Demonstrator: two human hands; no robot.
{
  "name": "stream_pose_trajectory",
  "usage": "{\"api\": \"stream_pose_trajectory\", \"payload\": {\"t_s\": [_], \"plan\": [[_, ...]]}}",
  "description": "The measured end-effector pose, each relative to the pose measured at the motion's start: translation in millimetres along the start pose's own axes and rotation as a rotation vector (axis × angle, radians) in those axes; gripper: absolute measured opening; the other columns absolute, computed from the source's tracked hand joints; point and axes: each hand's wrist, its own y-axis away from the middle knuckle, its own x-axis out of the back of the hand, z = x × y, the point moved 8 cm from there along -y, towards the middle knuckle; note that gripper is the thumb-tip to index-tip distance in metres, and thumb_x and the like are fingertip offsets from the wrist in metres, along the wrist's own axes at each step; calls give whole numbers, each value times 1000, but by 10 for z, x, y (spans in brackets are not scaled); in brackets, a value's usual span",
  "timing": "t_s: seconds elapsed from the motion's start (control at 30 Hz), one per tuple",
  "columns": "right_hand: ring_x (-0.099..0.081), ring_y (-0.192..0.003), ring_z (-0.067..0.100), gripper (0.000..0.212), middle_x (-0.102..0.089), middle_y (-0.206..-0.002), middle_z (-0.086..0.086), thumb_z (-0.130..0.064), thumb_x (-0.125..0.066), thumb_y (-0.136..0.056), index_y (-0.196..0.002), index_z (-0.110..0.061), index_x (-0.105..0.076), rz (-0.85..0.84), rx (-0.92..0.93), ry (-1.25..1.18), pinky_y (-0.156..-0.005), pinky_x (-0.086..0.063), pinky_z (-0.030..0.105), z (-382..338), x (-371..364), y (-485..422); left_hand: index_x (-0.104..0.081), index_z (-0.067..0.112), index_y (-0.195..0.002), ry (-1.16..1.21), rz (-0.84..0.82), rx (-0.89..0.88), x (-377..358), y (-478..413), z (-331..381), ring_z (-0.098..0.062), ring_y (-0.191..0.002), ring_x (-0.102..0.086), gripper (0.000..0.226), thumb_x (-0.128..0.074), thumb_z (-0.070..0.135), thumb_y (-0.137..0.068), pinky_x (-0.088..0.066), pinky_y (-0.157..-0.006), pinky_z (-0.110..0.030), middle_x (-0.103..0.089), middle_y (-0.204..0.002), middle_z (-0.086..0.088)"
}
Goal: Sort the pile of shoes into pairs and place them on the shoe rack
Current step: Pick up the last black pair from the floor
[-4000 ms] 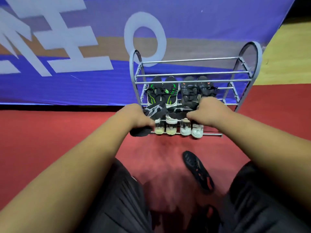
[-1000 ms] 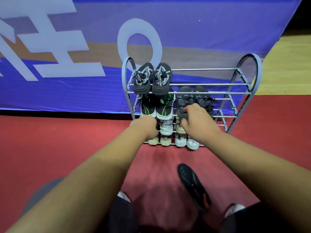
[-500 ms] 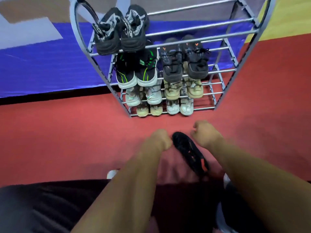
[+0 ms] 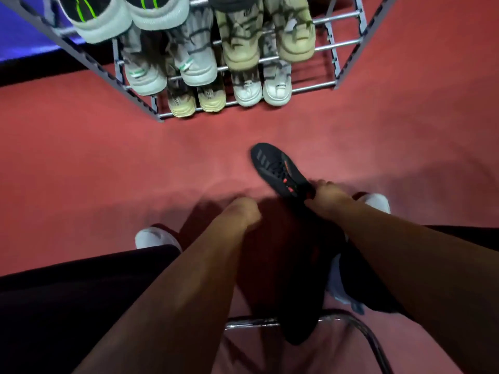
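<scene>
A black shoe with orange accents (image 4: 278,166) lies on the red floor, toe pointing towards the rack. My right hand (image 4: 328,197) is closed on its heel. To the left, my left hand (image 4: 243,211) is curled into a fist with nothing visible in it. It hovers over a dark shape (image 4: 286,265) between my forearms, and I cannot tell what that shape is. The grey metal shoe rack (image 4: 310,89) stands at the top and holds several pairs: white (image 4: 262,89), beige (image 4: 197,101), and grey with green marks (image 4: 172,71).
My own white shoes (image 4: 151,237) (image 4: 378,202) rest on the red floor (image 4: 81,157) to either side. A chrome chair frame (image 4: 351,317) curves below my arms. A blue banner (image 4: 16,36) stands behind the rack at top left.
My view has tilted down and closer to the floor. Both hands have come down from the rack, and my right hand has closed on the black shoe's heel.
</scene>
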Motion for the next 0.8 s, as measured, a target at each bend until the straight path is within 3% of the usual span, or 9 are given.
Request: {"api": "stream_pose_trajectory", "payload": {"t_s": [0.17,0.33,0.57,0.7,0.8], "plan": [[-51,-133,40,58,-51,-144,24,-25,-66,-95,-145,-8,-42,31,-91,-44,-108,-42,40,75,-123,-119,-64,6,-137,-51,-74,-124,-438,-67,255,-36,-129,-59,51,-56,42,-102,-47,-103,-36,-63,-140,-18],[-54,-130,39,52,-59,-138,22,-15,-57,-94,-146,-14,-48,130,-73,-100,-106,-43,39,121,-61,-161,-63,13,-139,-62,-290,-201,-1166,16,486,-36,-121,-63,76,-65,70,-87,-50,-99,-36,-66,-132,-17],[-62,-121,33,47,-71,-126,12,-13,-58,-86,-131,-24,-66,212,-36,-218,-99,-48,33,147,-3,-129,-62,17,-135,-88,-160,-250,-1369,88,736,-33,-121,-63,41,-60,41,-102,-52,-91,-42,-64,-134,-10],[-64,-118,27,43,-73,-123,5,-16,-62,-87,-129,-25,-69,257,28,-266,-97,-47,28,23,84,-120,-69,21,-119,-84,-56,-301,-1318,105,820,-32,-106,-69,26,-60,31,-97,-54,-78,-40,-69,-118,-7],[-63,-121,24,40,-72,-126,2,-18,-63,-90,-128,-26,-71,308,5,-315,-98,-45,25,-9,190,-162,-72,22,-111,14,-31,-256,-1263,123,833,-32,-104,-70,24,-61,30,-91,-55,-80,-38,-70,-114,-7]]}}
